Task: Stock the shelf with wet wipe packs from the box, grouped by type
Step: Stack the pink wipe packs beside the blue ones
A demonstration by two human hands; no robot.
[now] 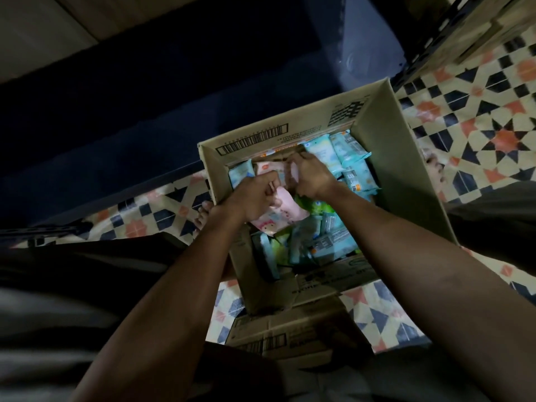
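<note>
An open cardboard box (403, 181) stands on the floor below me, filled with wet wipe packs. Light blue packs (343, 158) lie along its far and right side, green ones (317, 207) near the middle, more blue ones (324, 242) at the near side. Both my hands are inside the box. My left hand (252, 195) grips a pink pack (282, 213) with a cartoon print. My right hand (311, 175) curls round another pink pack (293, 171) just beyond it. The shelf's dark metal frame (426, 53) shows at the upper right.
The floor (493, 126) is patterned tile in cream, navy and orange. A dark blue surface (145, 97) fills the upper left. The box's near flaps (290, 323) hang open toward me. My bare feet (203, 216) flank the box, one on each side.
</note>
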